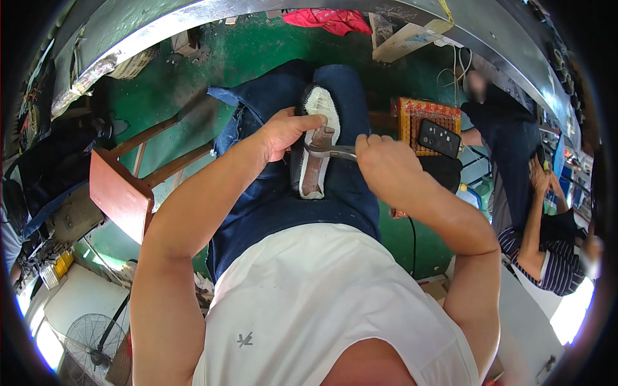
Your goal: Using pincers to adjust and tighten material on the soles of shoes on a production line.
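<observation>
An upturned shoe (pixel 313 174) lies lengthwise across my lap, its whitish rim and brown middle facing up. My left hand (pixel 283 130) is closed on the shoe's left side, with the thumb pressed on the sole near its upper half. From the right, my right hand (pixel 386 158) grips the handle of a metal tool with a curved head (pixel 336 152), which looks like lasting pincers. That curved head rests against the middle of the sole, just below my left thumb. My right palm hides most of the handle.
A brown wooden stool (pixel 122 190) stands at the left. To the right of my knees, a black phone (pixel 439 137) lies on an orange-edged rack (pixel 412 122). Two people sit farther right. A metal bench edge (pixel 212 22) curves across the top; a fan (pixel 96 354) stands lower left.
</observation>
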